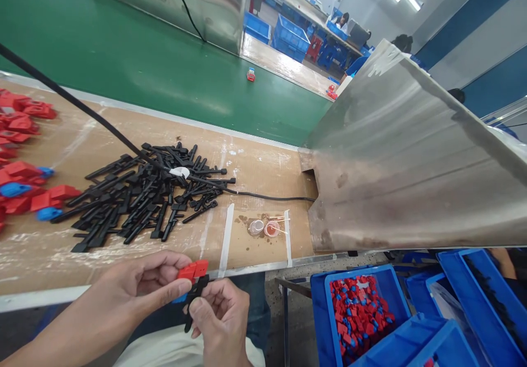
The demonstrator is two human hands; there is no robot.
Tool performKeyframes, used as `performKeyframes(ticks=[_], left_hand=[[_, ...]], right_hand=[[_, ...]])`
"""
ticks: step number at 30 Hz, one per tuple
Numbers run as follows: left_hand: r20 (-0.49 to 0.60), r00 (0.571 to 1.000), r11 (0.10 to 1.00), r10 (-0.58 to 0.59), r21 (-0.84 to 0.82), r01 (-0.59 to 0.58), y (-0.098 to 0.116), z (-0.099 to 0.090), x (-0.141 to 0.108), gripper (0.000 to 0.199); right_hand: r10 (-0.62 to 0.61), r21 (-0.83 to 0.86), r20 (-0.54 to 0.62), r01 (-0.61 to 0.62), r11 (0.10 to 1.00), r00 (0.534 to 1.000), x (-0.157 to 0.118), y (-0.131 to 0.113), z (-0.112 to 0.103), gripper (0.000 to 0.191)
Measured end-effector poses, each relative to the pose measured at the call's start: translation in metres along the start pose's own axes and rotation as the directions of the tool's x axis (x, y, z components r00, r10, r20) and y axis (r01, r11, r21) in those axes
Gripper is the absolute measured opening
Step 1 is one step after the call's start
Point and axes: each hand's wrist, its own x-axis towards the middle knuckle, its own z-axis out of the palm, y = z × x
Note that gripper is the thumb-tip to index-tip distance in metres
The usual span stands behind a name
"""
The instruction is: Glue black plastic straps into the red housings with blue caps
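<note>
My left hand point(154, 282) is closed on a small red and blue plastic piece point(193, 270), pinched between thumb and fingers. In my right hand point(220, 312) is a slim black plastic stick point(200, 286), gripped by thumb and fingers and tilted. The two parts meet in front of me, just past the bench's front edge; whether they are joined I cannot tell. Behind my hands a heap of similar black sticks point(140, 202) lies on the cardboard-covered bench point(263, 153). Several red and blue pieces point(20, 186) are piled at the far left.
A black cable point(267, 196) crosses the bench to a metal panel point(411, 175). Two small cups point(257, 226) with thin sticks stand between tape strips. One red piece point(251, 74) sits on the green belt point(185, 82). At lower right is a blue crate point(323, 312) of red-blue pieces.
</note>
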Motion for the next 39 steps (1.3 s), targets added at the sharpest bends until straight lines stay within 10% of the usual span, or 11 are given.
performKeyframes(ticks=[13,18,39], left_hand=[[-0.040,0.999,0.998,-0.013,-0.067,0.010,0.002,0.006,-0.004,0.074],[0.113,0.990,0.991,-0.082,-0.097,0.093,-0.011,-0.001,0.005,0.066],[0.147,0.962,0.963,0.231,-0.178,-0.203,-0.019,0.011,-0.009,0.022]], right_hand=[[0.026,0.022,0.050,-0.027,0.999,0.998,0.002,-0.003,-0.007,0.066],[0.084,0.019,0.125,-0.087,0.996,0.989,0.003,-0.007,-0.011,0.068],[-0.297,-0.218,0.130,0.319,0.922,0.946,-0.003,0.007,-0.024,0.044]])
